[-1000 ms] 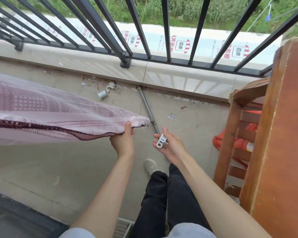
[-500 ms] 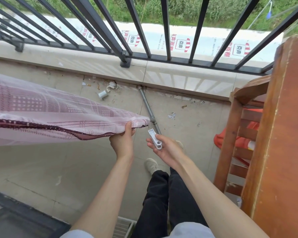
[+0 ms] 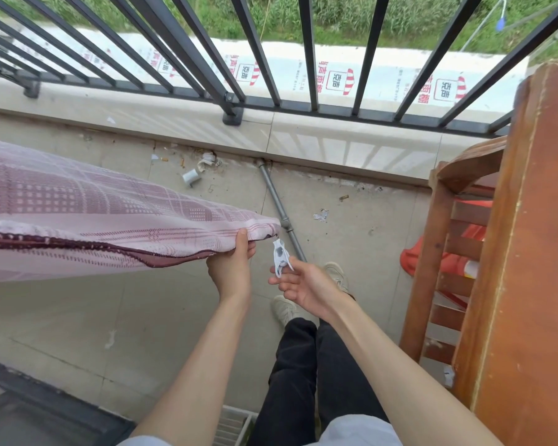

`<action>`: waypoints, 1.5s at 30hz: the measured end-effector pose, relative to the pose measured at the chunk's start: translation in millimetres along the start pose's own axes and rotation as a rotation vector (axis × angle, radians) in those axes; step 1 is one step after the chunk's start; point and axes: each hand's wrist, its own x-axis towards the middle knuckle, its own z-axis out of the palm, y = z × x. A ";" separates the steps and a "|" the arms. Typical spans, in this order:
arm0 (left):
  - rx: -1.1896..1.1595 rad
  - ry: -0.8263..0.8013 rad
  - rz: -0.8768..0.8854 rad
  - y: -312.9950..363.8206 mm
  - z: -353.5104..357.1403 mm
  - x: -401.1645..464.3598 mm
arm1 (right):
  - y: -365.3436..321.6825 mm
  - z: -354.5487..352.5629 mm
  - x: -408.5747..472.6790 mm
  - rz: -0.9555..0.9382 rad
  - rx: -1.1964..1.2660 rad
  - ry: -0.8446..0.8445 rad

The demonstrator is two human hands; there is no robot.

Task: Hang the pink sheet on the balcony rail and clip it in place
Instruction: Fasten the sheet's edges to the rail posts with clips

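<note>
The pink patterned sheet (image 3: 87,217) stretches in from the left at mid height, with a dark maroon hem along its lower edge. My left hand (image 3: 231,268) grips its right end from below, thumb on top. Just to the right, my right hand (image 3: 303,284) pinches a white plastic clip (image 3: 280,256) between thumb and fingers, its tip pointing up toward the sheet's corner. The black balcony rail (image 3: 232,75) with slanted bars runs across the top of the view. What the sheet lies over is hidden.
A tall brown wooden frame (image 3: 529,252) with slats stands at the right, an orange thing (image 3: 455,262) behind it. A grey pipe (image 3: 279,207) and scraps of litter (image 3: 192,177) lie on the concrete floor. My legs and shoes are below.
My right hand has turned the clip upright and lifted it closer to the sheet's corner. My left hand keeps its grip in the same place.
</note>
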 end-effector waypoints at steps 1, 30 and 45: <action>0.010 0.001 0.005 -0.7 0.4 0.4 | 1.1 -2.0 1.0 0.008 -0.010 -0.005; 0.352 -0.238 0.117 -21.6 -12.2 -13.8 | -17.3 6.5 -6.9 -0.169 -0.444 0.138; 1.105 -1.052 1.591 -36.4 8.3 -201.0 | 165.9 -122.8 -273.9 -0.638 -1.013 1.419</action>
